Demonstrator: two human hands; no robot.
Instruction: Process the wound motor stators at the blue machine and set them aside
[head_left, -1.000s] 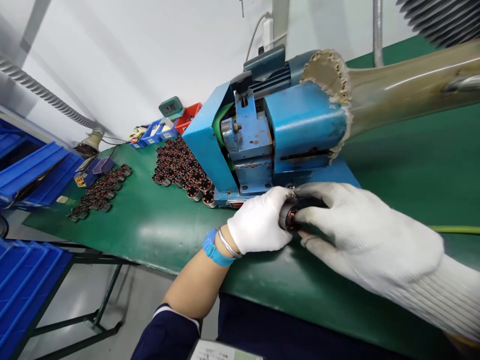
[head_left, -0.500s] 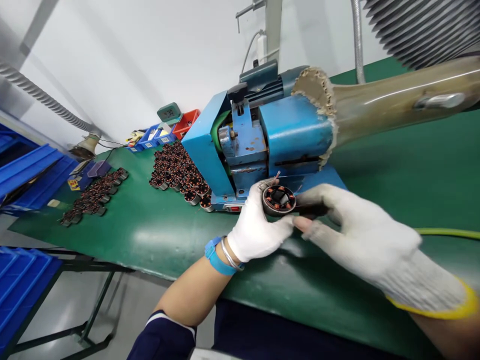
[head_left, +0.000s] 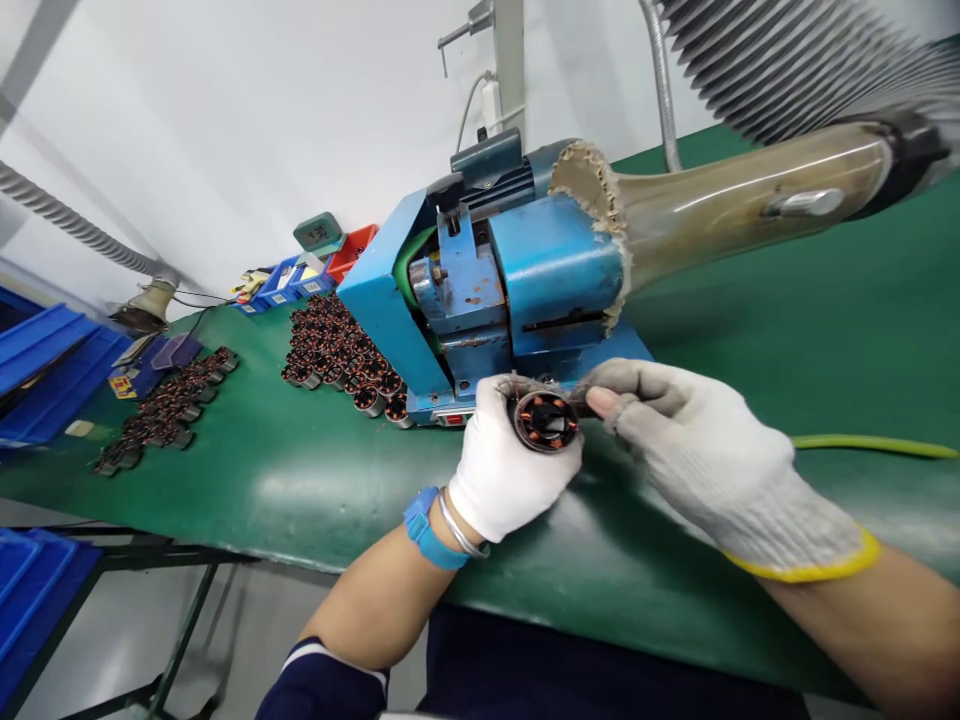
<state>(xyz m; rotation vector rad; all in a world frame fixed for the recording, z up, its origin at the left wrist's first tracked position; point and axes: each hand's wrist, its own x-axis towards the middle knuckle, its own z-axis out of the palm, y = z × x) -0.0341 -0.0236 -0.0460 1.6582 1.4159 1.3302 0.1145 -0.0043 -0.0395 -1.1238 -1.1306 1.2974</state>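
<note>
My left hand [head_left: 504, 474], in a white glove with a blue wrist strap and a bangle below it, is closed around a motor stator [head_left: 534, 440]. The stator is a round metal ring with copper windings inside, its open end turned up toward me. Right beside it, my right hand [head_left: 694, 440], in a white knit glove with a bare thumb tip, is closed in a pinch at the stator's right edge. What lies between those fingertips is dark and blurred. Both hands are just in front of a blue belt-driven machine [head_left: 559, 265].
Many stators [head_left: 337, 345] stand packed left of the machine, and another group [head_left: 169, 410] lies farther left. Small bins [head_left: 307, 280] and a digital clock [head_left: 319, 232] are behind. A dust hose [head_left: 720, 205] leaves the machine rightward. A green cable [head_left: 874, 443] crosses the green bench [head_left: 300, 490].
The stator has tilted more toward me in my left hand. My right hand has moved from the stator's lower right to its upper right edge, fingers pinched. The view has shifted slightly.
</note>
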